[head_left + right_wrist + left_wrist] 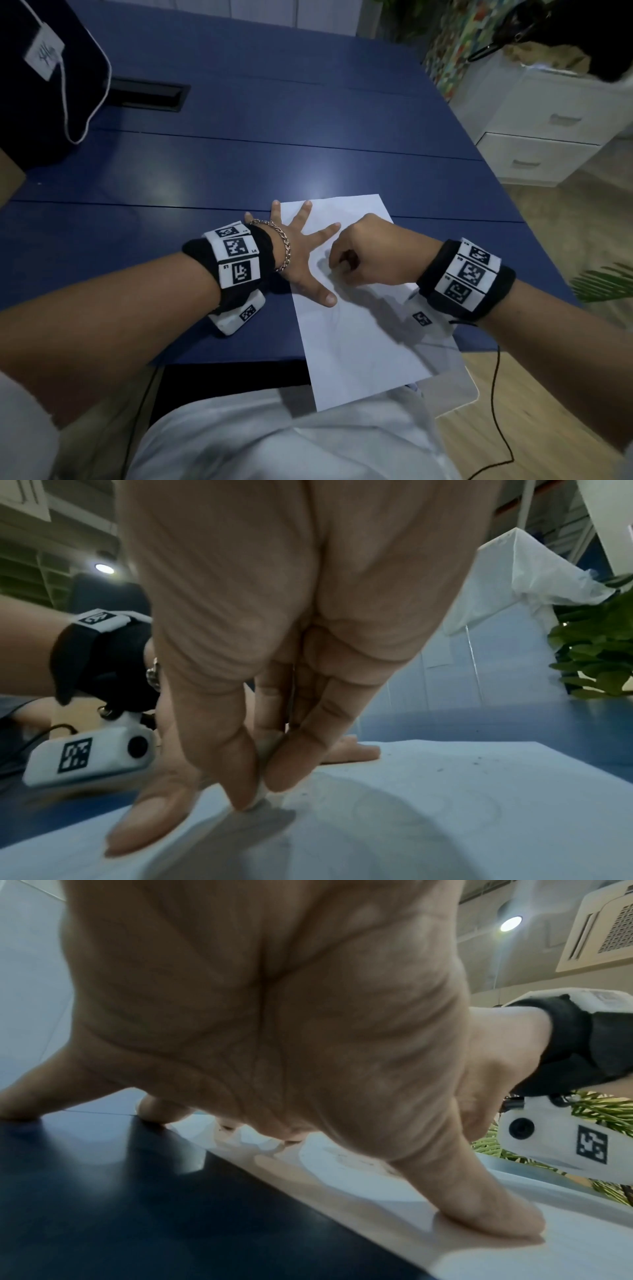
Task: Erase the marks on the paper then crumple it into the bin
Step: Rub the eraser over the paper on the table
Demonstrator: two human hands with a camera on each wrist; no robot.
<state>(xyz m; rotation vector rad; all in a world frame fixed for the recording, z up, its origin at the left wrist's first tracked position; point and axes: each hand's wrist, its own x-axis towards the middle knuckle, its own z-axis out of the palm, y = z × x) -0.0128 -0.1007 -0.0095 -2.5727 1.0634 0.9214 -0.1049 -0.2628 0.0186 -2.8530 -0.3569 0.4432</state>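
Right wrist view: erasing step; right hand point(260, 750) pinching eraser point(262, 794) on paper point(445, 818); left hand point(294, 253) splayed flat beside it; next, probably more rubbing.

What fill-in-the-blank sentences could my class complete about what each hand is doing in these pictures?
1. The left hand presses its spread fingers on the ____.
2. The right hand pinches a small white ____.
3. The paper lies on a ____ table.
4. The paper's near end hangs over the table's ____.

Missing words: paper; eraser; blue; edge
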